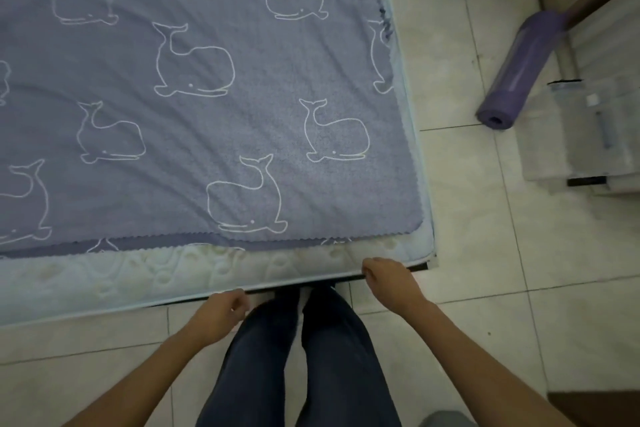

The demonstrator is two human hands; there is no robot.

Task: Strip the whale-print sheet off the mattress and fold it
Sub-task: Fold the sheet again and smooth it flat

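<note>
The whale-print sheet [207, 114] is lying flat on top of the mattress [104, 274], covering most of it from the far side to the near side. Its zigzag near edge is stopping a little short of the mattress edge, so a strip of bare white mattress is showing along the near side. No part of the sheet is lifted yet, so I think the pulling-off step is not yet begun.

The left hand [223, 310] is hanging just in front of the near mattress edge. Its fingers are loosely curled and it is grasping nothing. It looks like it is getting ready to reach up for the sheet edge.

The person's legs [304, 357] are standing close to the bed, in the middle, so both hands can reach.

The right hand [386, 276] is sitting right at the mattress edge, near the right corner. Its fingers are bending down, but I cannot tell if it is holding the edge or only touching it.

Farther right, a rolled purple mat [516, 73] is lying on the floor [485, 253], beside a clear box [581, 135], well apart from the bed.
</note>
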